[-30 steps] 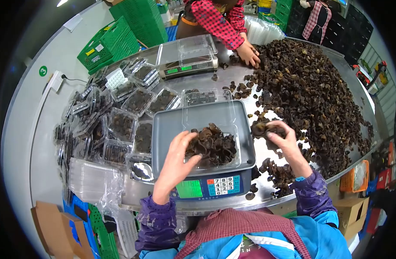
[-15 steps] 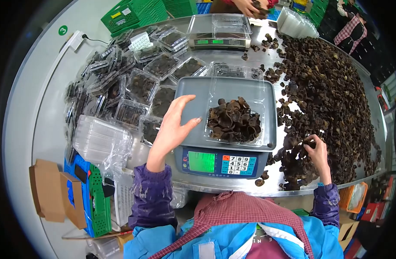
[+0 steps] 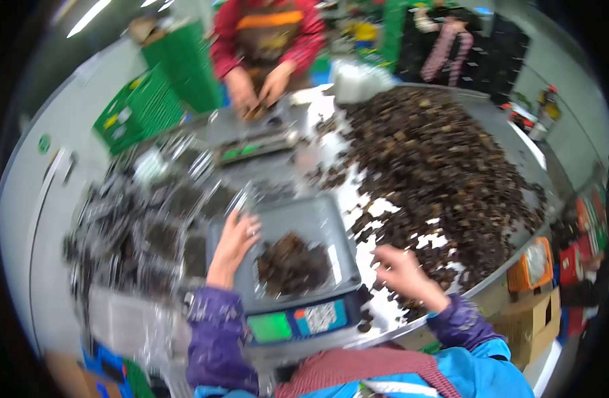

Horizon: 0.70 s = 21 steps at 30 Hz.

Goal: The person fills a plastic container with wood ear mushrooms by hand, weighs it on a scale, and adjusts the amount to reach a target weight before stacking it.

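Note:
The whole view is smeared by motion. My left hand (image 3: 233,247) is at the left edge of the grey weighing pan (image 3: 347,229), its fingers bent and apparently apart, with nothing visible in them. A clear plastic box (image 3: 333,257) on the pan holds dark brown wood ear mushrooms (image 3: 292,265). Over the bright metal between scale and heap is my right hand (image 3: 405,275), fingers curled; whether a piece is in them is too blurred to see. Beside it spreads a large heap of wood ear mushrooms (image 3: 437,152). The scale's display (image 3: 269,327) glows green.
Filled clear boxes (image 3: 161,232) crowd the table's left side, with stacked plastic trays (image 3: 128,322) in front. A second scale (image 3: 258,146) stands at the back, where a co-worker's hands (image 3: 254,93) are at work. Green crates (image 3: 142,109) stand back left.
The camera view has swung up, showing more of the co-worker. My right hand has come away from the heap toward the scale. My left hand remains by the pan's left side.

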Each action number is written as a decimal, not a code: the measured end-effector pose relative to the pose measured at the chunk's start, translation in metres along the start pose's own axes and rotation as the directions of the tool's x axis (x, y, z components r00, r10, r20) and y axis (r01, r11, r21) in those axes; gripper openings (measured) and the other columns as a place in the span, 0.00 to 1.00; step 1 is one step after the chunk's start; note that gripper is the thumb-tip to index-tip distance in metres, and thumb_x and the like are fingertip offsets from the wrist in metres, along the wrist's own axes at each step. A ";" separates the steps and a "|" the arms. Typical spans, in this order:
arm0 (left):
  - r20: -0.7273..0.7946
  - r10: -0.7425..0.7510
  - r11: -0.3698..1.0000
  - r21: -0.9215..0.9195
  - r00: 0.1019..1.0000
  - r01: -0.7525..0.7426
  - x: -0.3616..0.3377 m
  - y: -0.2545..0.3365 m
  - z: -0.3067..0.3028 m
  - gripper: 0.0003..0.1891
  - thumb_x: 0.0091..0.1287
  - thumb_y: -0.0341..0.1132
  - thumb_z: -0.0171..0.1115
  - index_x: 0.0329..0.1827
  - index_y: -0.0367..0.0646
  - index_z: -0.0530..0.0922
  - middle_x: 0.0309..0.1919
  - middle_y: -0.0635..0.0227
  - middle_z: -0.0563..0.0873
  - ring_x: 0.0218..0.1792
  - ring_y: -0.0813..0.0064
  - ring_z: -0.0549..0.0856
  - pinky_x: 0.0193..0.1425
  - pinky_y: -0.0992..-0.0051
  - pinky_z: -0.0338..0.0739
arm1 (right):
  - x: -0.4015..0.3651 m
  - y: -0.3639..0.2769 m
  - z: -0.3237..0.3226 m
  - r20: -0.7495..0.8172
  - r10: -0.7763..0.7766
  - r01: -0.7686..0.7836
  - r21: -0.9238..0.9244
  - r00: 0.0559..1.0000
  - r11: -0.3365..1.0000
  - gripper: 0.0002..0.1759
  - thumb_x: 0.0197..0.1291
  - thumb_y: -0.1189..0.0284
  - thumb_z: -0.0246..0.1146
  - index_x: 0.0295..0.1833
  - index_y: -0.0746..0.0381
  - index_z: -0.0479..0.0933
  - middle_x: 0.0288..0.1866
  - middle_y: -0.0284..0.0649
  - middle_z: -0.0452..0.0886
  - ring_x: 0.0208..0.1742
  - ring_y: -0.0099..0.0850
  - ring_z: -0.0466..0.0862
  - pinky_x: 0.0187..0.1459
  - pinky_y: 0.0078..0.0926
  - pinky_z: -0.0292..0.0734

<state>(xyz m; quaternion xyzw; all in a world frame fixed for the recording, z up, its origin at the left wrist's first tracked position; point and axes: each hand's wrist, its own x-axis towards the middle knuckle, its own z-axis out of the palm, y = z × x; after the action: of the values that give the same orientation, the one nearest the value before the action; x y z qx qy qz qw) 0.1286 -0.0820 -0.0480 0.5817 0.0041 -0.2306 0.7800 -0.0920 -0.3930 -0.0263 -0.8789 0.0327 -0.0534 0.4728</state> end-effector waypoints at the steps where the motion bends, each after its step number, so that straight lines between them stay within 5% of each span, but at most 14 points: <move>1: -0.005 0.056 0.998 0.013 0.998 -0.056 -0.002 0.003 0.002 0.32 0.71 0.45 0.51 0.75 0.52 0.50 0.64 0.53 0.70 0.61 0.62 0.73 0.58 0.61 0.72 | 0.004 -0.017 0.002 0.155 0.116 -0.095 -0.139 0.981 0.986 0.17 0.57 0.65 0.64 0.50 0.59 0.76 0.37 0.42 0.84 0.36 0.31 0.86 0.35 0.29 0.79; 2: 0.033 0.092 0.996 -0.007 0.995 -0.092 -0.007 0.010 0.004 0.30 0.71 0.48 0.50 0.74 0.54 0.53 0.65 0.54 0.69 0.65 0.61 0.68 0.62 0.57 0.67 | 0.005 -0.009 0.015 0.083 -0.075 0.085 -0.127 0.994 0.988 0.17 0.58 0.62 0.62 0.51 0.57 0.76 0.36 0.41 0.84 0.35 0.34 0.86 0.36 0.31 0.79; 4: -0.057 0.130 0.991 -0.002 0.990 -0.130 -0.028 0.021 0.011 0.24 0.72 0.49 0.47 0.67 0.48 0.67 0.61 0.64 0.74 0.64 0.67 0.70 0.64 0.58 0.62 | 0.010 -0.003 0.029 0.074 -0.080 0.083 -0.042 0.994 0.996 0.19 0.62 0.61 0.60 0.55 0.57 0.72 0.36 0.43 0.84 0.30 0.35 0.85 0.36 0.32 0.79; 7: 0.203 0.153 0.944 0.259 0.967 -0.204 -0.061 0.009 -0.011 0.21 0.72 0.52 0.45 0.50 0.45 0.78 0.54 0.70 0.79 0.58 0.73 0.73 0.60 0.64 0.64 | 0.019 -0.010 0.030 0.244 0.132 -0.200 0.280 0.961 0.939 0.23 0.68 0.56 0.51 0.55 0.64 0.71 0.35 0.43 0.84 0.23 0.28 0.83 0.25 0.26 0.78; 8: 0.123 0.109 0.857 0.491 0.986 -0.156 -0.089 0.015 0.005 0.22 0.73 0.52 0.43 0.52 0.45 0.77 0.56 0.68 0.77 0.52 0.72 0.76 0.60 0.66 0.66 | 0.021 -0.012 0.031 0.296 0.168 -0.259 0.303 0.940 0.917 0.24 0.69 0.56 0.50 0.56 0.65 0.71 0.36 0.43 0.84 0.23 0.27 0.82 0.22 0.24 0.77; 9: 0.327 0.342 0.606 0.640 0.881 -0.472 -0.080 -0.013 -0.028 0.17 0.65 0.42 0.57 0.53 0.44 0.75 0.51 0.69 0.77 0.50 0.68 0.78 0.55 0.61 0.71 | 0.023 -0.013 0.032 0.353 0.198 -0.317 0.321 0.914 0.892 0.25 0.69 0.55 0.49 0.56 0.66 0.70 0.37 0.43 0.84 0.22 0.27 0.82 0.20 0.22 0.77; 10: 0.395 0.168 0.419 0.801 0.903 -0.428 -0.105 0.010 -0.005 0.21 0.64 0.32 0.57 0.62 0.42 0.70 0.66 0.50 0.62 0.67 0.53 0.62 0.70 0.65 0.57 | 0.025 -0.015 0.033 0.424 0.206 -0.367 0.343 0.882 0.865 0.26 0.70 0.54 0.49 0.58 0.67 0.69 0.38 0.43 0.84 0.22 0.26 0.82 0.18 0.20 0.76; 15: 0.295 0.195 0.397 0.848 0.935 -0.350 -0.146 0.010 0.013 0.25 0.66 0.31 0.55 0.68 0.51 0.66 0.70 0.50 0.55 0.71 0.53 0.56 0.73 0.63 0.51 | 0.029 -0.021 0.043 0.533 0.132 -0.338 0.310 0.836 0.889 0.22 0.64 0.64 0.57 0.56 0.68 0.67 0.38 0.44 0.84 0.23 0.27 0.82 0.18 0.21 0.77; 21: 0.313 0.196 0.407 0.836 0.929 -0.368 -0.146 0.004 0.011 0.28 0.65 0.28 0.55 0.70 0.50 0.64 0.72 0.51 0.53 0.72 0.54 0.56 0.73 0.64 0.50 | 0.038 -0.018 0.049 0.520 0.178 -0.410 0.373 0.836 0.833 0.23 0.67 0.58 0.51 0.53 0.69 0.70 0.38 0.41 0.83 0.23 0.25 0.82 0.19 0.20 0.76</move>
<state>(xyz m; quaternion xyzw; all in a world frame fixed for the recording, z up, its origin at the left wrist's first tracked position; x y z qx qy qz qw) -0.0032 -0.0394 -0.0009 0.8709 -0.2789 -0.1109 0.3891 -0.0482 -0.3470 -0.0360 -0.7079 0.0437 0.2276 0.6672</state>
